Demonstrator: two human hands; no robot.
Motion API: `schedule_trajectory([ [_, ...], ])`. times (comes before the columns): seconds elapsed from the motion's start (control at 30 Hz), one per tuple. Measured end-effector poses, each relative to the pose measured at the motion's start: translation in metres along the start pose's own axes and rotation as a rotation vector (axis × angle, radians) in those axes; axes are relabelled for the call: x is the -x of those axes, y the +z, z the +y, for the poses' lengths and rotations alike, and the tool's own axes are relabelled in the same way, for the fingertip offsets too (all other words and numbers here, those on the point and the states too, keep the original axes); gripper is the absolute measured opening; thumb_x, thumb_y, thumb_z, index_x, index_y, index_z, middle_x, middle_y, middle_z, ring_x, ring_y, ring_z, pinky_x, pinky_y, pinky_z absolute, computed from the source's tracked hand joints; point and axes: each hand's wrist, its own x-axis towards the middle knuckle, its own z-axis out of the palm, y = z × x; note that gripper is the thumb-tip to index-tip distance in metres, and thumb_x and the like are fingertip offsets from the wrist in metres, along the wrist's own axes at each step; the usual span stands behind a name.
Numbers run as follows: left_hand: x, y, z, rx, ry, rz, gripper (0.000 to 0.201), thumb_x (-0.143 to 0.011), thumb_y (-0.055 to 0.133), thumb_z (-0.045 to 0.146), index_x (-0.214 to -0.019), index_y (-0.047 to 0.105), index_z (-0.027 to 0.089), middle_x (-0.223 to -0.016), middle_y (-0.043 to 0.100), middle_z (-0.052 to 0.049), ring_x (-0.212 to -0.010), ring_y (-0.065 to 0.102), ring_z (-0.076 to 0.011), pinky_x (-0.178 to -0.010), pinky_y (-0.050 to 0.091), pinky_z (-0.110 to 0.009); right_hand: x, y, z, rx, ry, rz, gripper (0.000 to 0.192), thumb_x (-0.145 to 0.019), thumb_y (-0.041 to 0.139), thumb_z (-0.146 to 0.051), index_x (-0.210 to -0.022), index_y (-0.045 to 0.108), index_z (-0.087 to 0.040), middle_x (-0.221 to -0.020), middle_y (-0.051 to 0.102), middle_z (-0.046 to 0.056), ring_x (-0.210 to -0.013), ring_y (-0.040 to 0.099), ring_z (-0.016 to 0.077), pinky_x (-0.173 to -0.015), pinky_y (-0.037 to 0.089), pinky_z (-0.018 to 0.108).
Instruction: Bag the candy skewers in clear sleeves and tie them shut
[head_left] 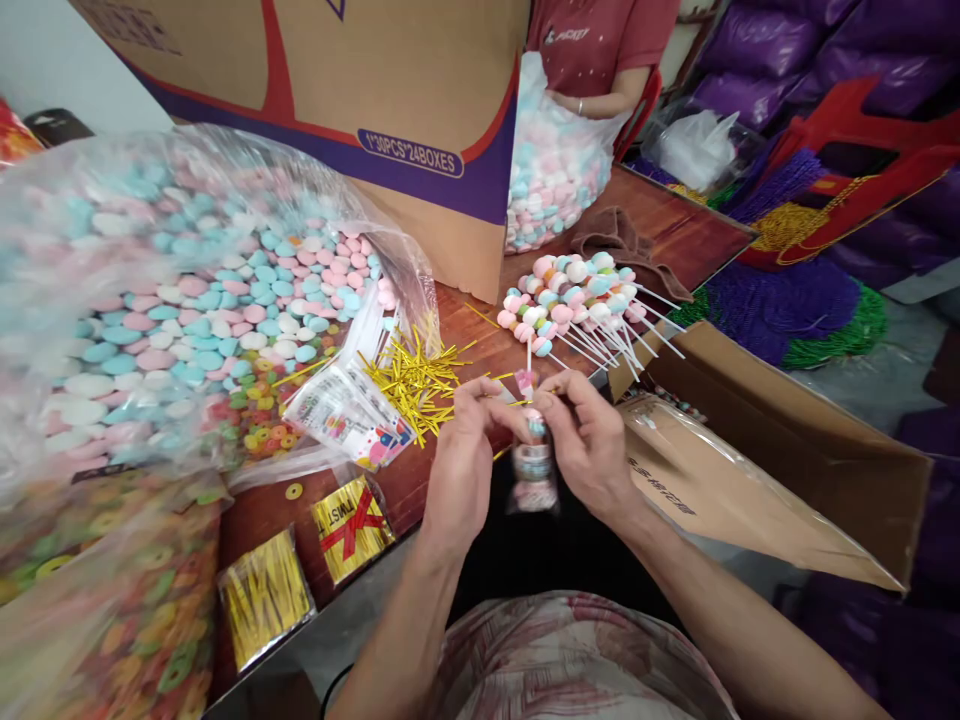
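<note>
Both hands meet in front of my body at the table's front edge. My left hand (pixel 466 455) and my right hand (pixel 589 440) pinch a thin gold twist tie (pixel 517 403) at the gathered neck of a small clear bag. Inside this bagged marshmallow stick (pixel 534 470) are pale pink, white and blue sweets; it hangs downward, a little blurred, with its white stick pointing up. Just beyond my fingers lies a pile of marshmallow skewers (pixel 574 292) with white sticks. Left of my left hand are loose gold twist ties (pixel 420 380) and a stack of printed clear bags (pixel 349 415).
A big open plastic bag of marshmallows (pixel 262 290) covers the left, beside a bag of gummy rings (pixel 120 610). Two twist-tie packets (pixel 266 598) lie near the edge. A tall carton (pixel 330 100) stands behind; an open cardboard box (pixel 780 480) is at right. Another person (pixel 600 50) sits opposite.
</note>
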Motion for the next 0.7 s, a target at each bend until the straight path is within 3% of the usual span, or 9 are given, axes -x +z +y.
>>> schedule_trajectory([
  [0.1,0.009,0.004,-0.007,-0.189,0.017,-0.014,0.052,-0.092,0.048,0.058,-0.068,0.074,0.02,-0.087,0.069,-0.007,-0.097,0.06,-0.0203,-0.101,0.04,-0.033,0.001,-0.008,-0.006,-0.014,-0.016,0.03,0.013,-0.095,0.052,-0.024,-0.084,0.056,-0.021,-0.081,0.059,0.001,-0.075,0.054,0.0152,-0.071,0.044,0.029],
  [0.2,0.01,0.008,-0.015,-0.099,-0.083,-0.034,0.038,-0.091,0.057,0.05,-0.081,0.078,0.021,-0.096,0.072,-0.006,-0.103,0.061,-0.0207,-0.104,0.039,-0.035,0.008,-0.011,-0.012,-0.041,-0.044,0.059,0.01,-0.092,0.058,-0.021,-0.083,0.062,-0.021,-0.08,0.061,0.001,-0.076,0.055,0.0154,-0.073,0.044,0.03],
  [0.37,0.008,0.012,-0.023,0.001,-0.103,0.005,0.019,-0.082,0.072,0.032,-0.095,0.08,0.021,-0.097,0.075,-0.006,-0.099,0.065,-0.0204,-0.1,0.044,-0.035,0.023,-0.016,-0.008,-0.467,0.306,0.01,0.017,-0.091,0.06,-0.031,-0.084,0.071,-0.021,-0.074,0.062,0.001,-0.07,0.054,0.0148,-0.067,0.044,0.029],
  [0.43,0.008,0.012,-0.027,-0.12,-0.058,0.052,0.016,-0.082,0.072,0.031,-0.09,0.08,0.021,-0.092,0.076,-0.005,-0.091,0.067,-0.0196,-0.093,0.047,-0.034,0.031,-0.018,-0.003,-0.582,0.431,-0.065,0.021,-0.088,0.064,-0.037,-0.078,0.071,-0.02,-0.067,0.06,0.001,-0.064,0.051,0.0138,-0.061,0.041,0.028],
  [0.5,0.009,0.009,-0.029,-0.343,-0.002,0.022,0.012,-0.082,0.071,0.031,-0.081,0.079,0.022,-0.084,0.075,-0.005,-0.085,0.067,-0.0193,-0.086,0.049,-0.033,0.04,-0.02,0.004,-0.615,0.518,-0.117,0.024,-0.082,0.072,-0.038,-0.068,0.069,-0.018,-0.062,0.057,0.001,-0.061,0.048,0.0121,-0.057,0.038,0.026],
  [0.57,0.01,0.0,-0.026,-0.545,0.075,-0.05,0.015,-0.084,0.068,0.029,-0.075,0.077,0.022,-0.082,0.075,-0.004,-0.084,0.067,-0.0194,-0.084,0.049,-0.033,0.047,-0.027,0.013,-0.641,0.595,-0.071,0.026,-0.076,0.079,-0.036,-0.063,0.065,-0.018,-0.059,0.054,-0.001,-0.06,0.047,0.011,-0.057,0.038,0.026],
  [0.63,0.01,-0.022,-0.017,-0.696,0.189,-0.021,0.015,-0.086,0.065,0.029,-0.079,0.076,0.023,-0.089,0.075,-0.004,-0.089,0.067,-0.0196,-0.087,0.049,-0.034,0.049,-0.044,0.026,-0.721,0.655,0.079,0.025,-0.071,0.082,-0.034,-0.063,0.064,-0.02,-0.058,0.05,-0.002,-0.059,0.046,0.0107,-0.06,0.04,0.028],
  [0.7,0.011,-0.055,-0.003,-0.902,0.344,0.238,0.012,-0.085,0.066,0.03,-0.089,0.075,0.023,-0.097,0.074,-0.005,-0.096,0.066,-0.0203,-0.093,0.047,-0.036,0.044,-0.07,0.044,-0.826,0.655,0.28,0.023,-0.07,0.082,-0.032,-0.062,0.063,-0.022,-0.058,0.045,-0.004,-0.054,0.04,0.0094,-0.061,0.042,0.032],
])
